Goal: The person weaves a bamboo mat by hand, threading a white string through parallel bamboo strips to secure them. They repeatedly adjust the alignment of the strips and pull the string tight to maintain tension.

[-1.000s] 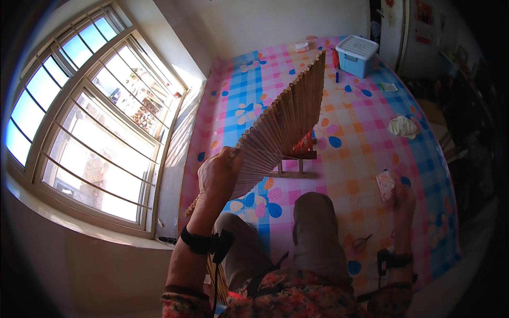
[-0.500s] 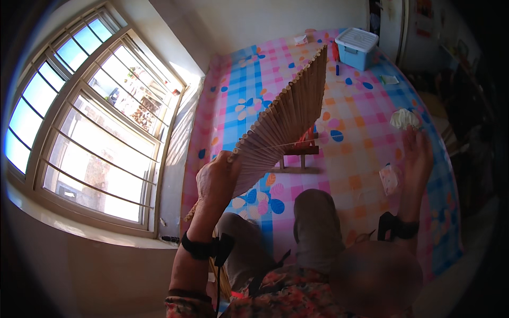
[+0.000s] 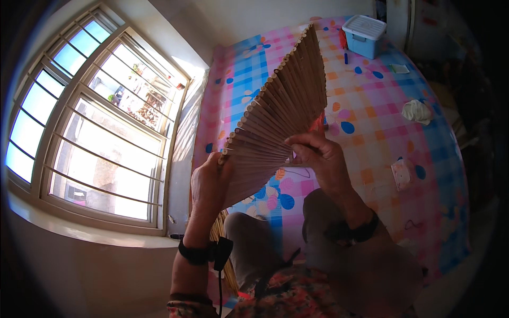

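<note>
Right hand (image 3: 323,159) now up, gripping bamboo-slat fan (image 3: 275,122) at 3 o'clock | left hand (image 3: 209,183) clasps its base at 7 | keep slats evenly splayed.

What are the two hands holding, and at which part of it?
Both hold a fanned sheet of bamboo slats: the left hand at its narrow lower end, the right hand at its lower right edge.
</note>
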Motion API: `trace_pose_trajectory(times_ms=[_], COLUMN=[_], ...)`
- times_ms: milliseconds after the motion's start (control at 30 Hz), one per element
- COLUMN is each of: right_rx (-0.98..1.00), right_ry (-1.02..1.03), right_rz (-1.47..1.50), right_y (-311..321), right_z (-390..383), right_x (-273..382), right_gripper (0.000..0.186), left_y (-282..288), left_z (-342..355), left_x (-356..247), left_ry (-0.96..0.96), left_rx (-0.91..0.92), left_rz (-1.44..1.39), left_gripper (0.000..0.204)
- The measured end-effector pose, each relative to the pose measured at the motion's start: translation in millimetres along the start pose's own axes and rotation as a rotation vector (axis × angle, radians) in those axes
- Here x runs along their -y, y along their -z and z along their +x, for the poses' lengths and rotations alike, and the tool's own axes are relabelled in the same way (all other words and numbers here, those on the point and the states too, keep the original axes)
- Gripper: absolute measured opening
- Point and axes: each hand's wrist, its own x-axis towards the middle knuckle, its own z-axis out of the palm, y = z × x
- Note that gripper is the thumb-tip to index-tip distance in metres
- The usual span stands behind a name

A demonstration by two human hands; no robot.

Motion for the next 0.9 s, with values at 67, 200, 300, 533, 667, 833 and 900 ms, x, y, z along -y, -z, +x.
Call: trace_pose_trajectory(times_ms=[67,200,300,533,667,833,900], right_rx=[0.101,0.137,0.159,0.351,0.439,0.508,0.528], right_ry=[0.165,0.283,0.334,0.213,0.211,0.223,0.232], right_rz=[-0.159,-0.295,-0.346,-0.381,-0.451,-0.491,-0.479], right_y=[-26.7,-57.7,-62.8,-59.7,-56.2,-54.1,-53.8], right_z=[2.1,7.8,13.3,22.5,28.2,36.0,38.5], right_x=[-23.7,-42.6,-49.4,-53.9,-54.0,-55.7,-58.3], right_gripper=[0.017,0.023,0.028,0.035,0.04,0.04,0.039], left_y=[6.5,9.6,10.1,12.0,13.1,13.3,12.4], left_z=[-1.4,-1.9,-2.9,-4.1,-3.5,-2.3,-2.1], left_x=[-7.8,-8.1,-4.5,1.6,7.9,12.2,14.4], left_ry=[0.033,0.052,0.062,0.096,0.072,0.093,0.09], left_rx=[0.013,0.022,0.017,0.01,0.005,0.014,0.013], left_rz=[-0.006,-0.066,-0.089,-0.129,-0.156,-0.156,-0.172], left_gripper=[0.027,0.027,0.026,0.027,0.026,0.026,0.026])
